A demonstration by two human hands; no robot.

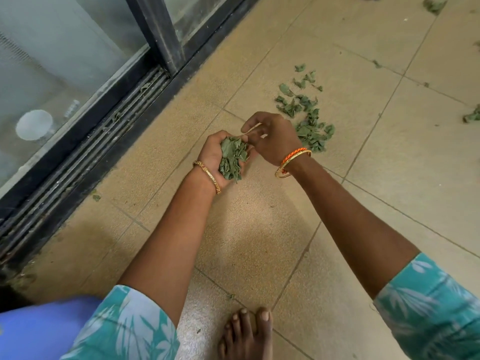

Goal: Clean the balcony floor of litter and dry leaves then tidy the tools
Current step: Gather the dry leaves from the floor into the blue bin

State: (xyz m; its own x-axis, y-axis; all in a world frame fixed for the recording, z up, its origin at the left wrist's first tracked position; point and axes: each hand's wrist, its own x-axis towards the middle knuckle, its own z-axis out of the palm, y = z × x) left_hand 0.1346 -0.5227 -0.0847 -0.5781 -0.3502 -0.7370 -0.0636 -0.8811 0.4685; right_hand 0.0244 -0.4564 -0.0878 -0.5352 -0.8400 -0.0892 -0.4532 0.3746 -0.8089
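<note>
- We see our left hand point(217, 158) turned palm-up and cupped, fingers curled round a handful of leaves point(233, 158); the clump is crumpled, matte grey-green, with curled edges, and its long axis runs from the fingers back toward the wrist.
- Our right hand point(272, 137) sits just beside the left, knuckles up, fingers bent with the tips at the top of the clump; whether they pinch a leaf or only touch the pile we cannot tell.
- A loose leaf pile point(304, 113) lies on the floor tiles point(389, 178) just beyond the right hand, a ragged strip of thin, shrivelled pieces stretching away from us toward the upper part of the view.
- Stray leaves point(472, 116) lie well apart at the right edge, and another scrap point(435, 5) near the top right corner.
- The tiles are beige, finely speckled, square-cut with thin dark grout lines.
- A dark, dusty door track point(104, 141) with parallel ridges runs diagonally on the left, under frosted glass panels point(65, 61) in a black frame.
- A gold bangle point(207, 175) circles the left wrist; a gold bangle with an orange braided band point(293, 159) circles the right.
- Teal sleeves point(130, 326) carry a pale leaf print, and a bare foot point(246, 333) rests on the tiles below.
- No writing can be read anywhere.
</note>
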